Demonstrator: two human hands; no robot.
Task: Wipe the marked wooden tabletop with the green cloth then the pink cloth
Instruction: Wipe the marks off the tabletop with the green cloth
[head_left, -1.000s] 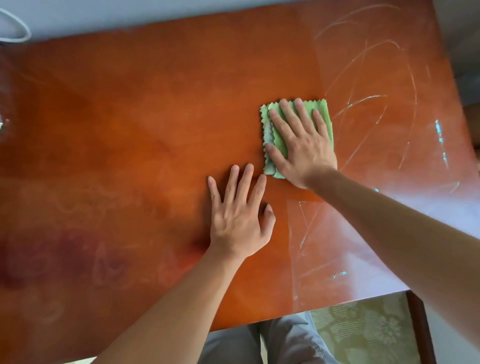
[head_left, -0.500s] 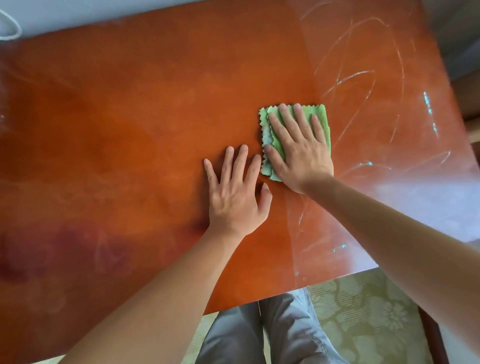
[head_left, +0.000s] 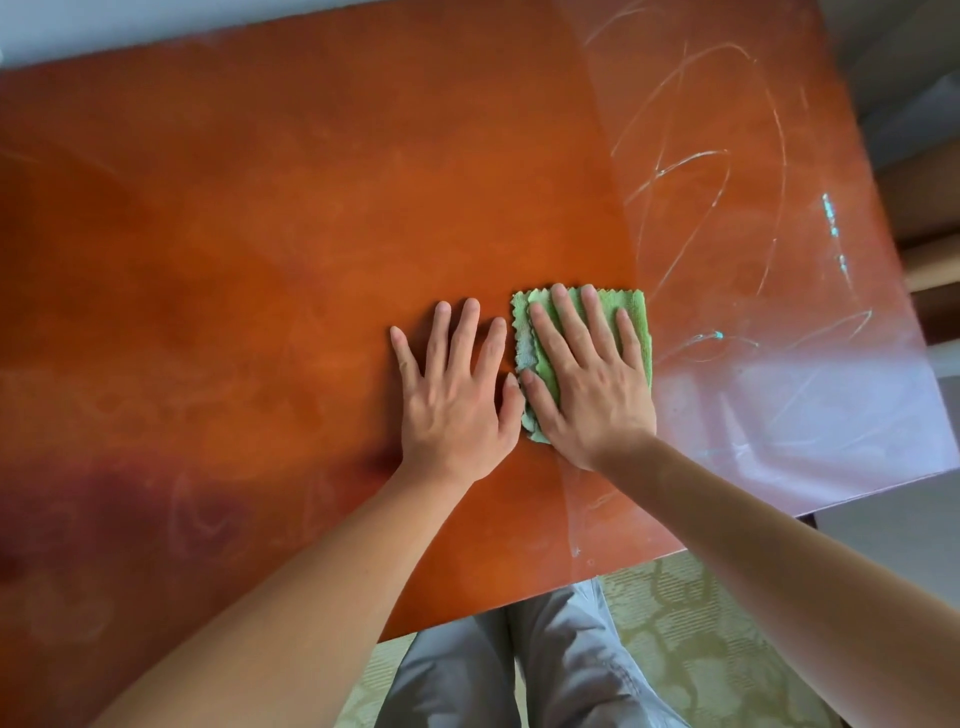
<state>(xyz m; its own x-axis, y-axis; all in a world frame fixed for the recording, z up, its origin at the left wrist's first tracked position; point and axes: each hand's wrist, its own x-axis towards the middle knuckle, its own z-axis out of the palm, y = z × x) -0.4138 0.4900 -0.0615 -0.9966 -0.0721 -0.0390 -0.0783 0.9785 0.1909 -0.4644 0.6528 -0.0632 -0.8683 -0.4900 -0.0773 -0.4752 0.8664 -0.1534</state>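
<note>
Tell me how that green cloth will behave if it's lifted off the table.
The green cloth looks like soft folded terry with pinked edges, so it would likely go floppy and unfold. It is probably very light. Under the flat right hand it seems to slide easily on the glossy tabletop.

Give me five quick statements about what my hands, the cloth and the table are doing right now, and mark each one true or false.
1. The right hand lies flat on the green cloth with straight fingers. True.
2. The left hand is lifting a corner of the cloth. False: it rests flat on the bare wooden tabletop beside the cloth.
3. The pale curved marks lie to the right of the cloth. True.
4. A pink cloth lies on the table next to the green one. False: no pink cloth is in view.
5. The green cloth is bunched into a ball. False: it lies folded flat under the hand.
</note>
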